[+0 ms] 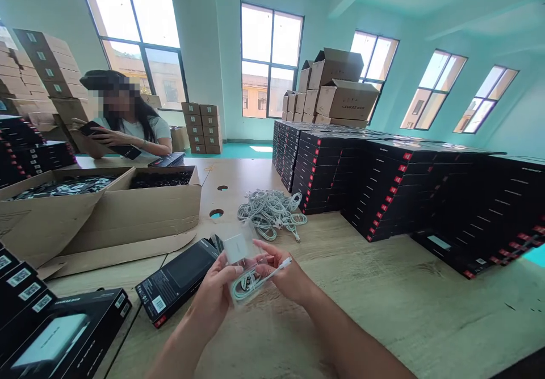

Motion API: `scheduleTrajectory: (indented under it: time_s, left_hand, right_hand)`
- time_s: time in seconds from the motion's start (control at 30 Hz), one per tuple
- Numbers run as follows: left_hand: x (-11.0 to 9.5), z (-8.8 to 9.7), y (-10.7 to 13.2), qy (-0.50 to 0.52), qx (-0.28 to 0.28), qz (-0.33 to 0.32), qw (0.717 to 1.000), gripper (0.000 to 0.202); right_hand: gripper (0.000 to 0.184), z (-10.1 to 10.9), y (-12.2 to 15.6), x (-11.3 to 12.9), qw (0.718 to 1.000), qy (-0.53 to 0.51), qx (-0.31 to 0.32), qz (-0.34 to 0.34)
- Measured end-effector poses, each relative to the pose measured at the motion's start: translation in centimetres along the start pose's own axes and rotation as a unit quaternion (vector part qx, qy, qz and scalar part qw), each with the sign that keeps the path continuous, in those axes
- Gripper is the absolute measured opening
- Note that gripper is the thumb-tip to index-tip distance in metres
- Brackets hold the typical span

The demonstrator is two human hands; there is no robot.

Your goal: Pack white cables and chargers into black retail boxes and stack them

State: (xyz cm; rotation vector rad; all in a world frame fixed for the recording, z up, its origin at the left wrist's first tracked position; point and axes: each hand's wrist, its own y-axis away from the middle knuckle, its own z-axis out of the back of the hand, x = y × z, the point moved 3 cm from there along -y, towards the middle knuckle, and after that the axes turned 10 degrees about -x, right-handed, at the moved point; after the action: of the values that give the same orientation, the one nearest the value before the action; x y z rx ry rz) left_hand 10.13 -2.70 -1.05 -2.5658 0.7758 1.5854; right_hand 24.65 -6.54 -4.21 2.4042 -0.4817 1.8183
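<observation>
My left hand (215,291) grips a clear plastic tray (235,302) from its left side, above the table. A white charger block (235,248) sits in the tray's far part, and a coiled white cable (243,292) lies in the near part. The fingers of my right hand (288,277) are closed on the cable, whose white plug end sticks out to the right. A black retail box (181,279) lies on the table just left of my hands. Beyond them is a tangled heap of white cables (270,211).
Tall stacks of black boxes (327,169) line the right side. Cardboard cartons (153,211) full of small dark items stand at the left. More black boxes (80,328) fill the near left corner. Across the table, a person (145,132) handles a black box.
</observation>
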Motion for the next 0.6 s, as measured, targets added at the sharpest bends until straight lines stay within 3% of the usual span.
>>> scheduleTrajectory:
  time_s: [0.2, 0.3, 0.6]
  left_hand:
    - [-0.8, 0.5, -0.6, 0.079, -0.076, -0.066, 0.992, 0.056]
    - [-0.8, 0.7, -0.7, 0.072, -0.085, -0.095, 0.989, 0.057]
    - [0.3, 0.1, -0.3, 0.019, -0.015, -0.106, 0.994, 0.067]
  right_hand:
    - [0.042, 1.0, -0.1, 0.7, 0.988, -0.004, -0.153, -0.017]
    - [0.042, 0.7, 0.1, 1.2, 0.982, -0.059, -0.180, -0.027]
    - [0.034, -0.4, 1.0, 1.7, 0.974, -0.035, -0.221, 0.038]
